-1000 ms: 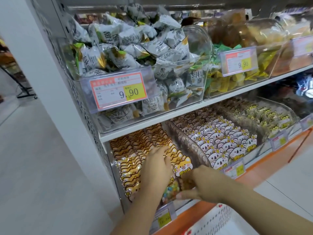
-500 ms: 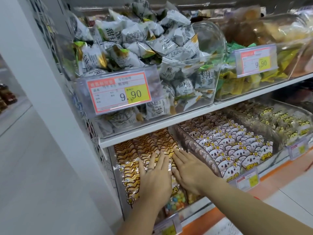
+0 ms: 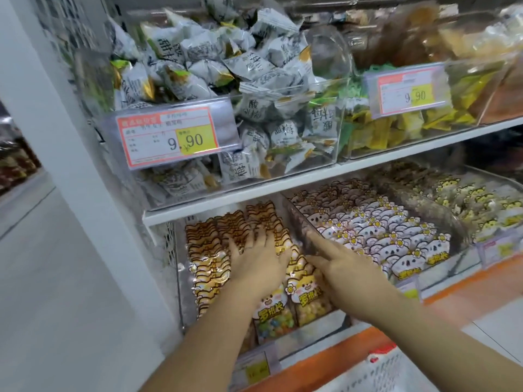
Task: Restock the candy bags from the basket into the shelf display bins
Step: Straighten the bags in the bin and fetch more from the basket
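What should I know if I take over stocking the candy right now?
Left hand: open, flat on the orange candy bags in the lower-left bin.
Right hand: open, fingers stretched beside the bin's right wall, holding nothing.
Done: the bin looks nearly full, bags in rows.
Left: finish pressing the rows tidy, then check the basket at bottom right; its contents are out of view.
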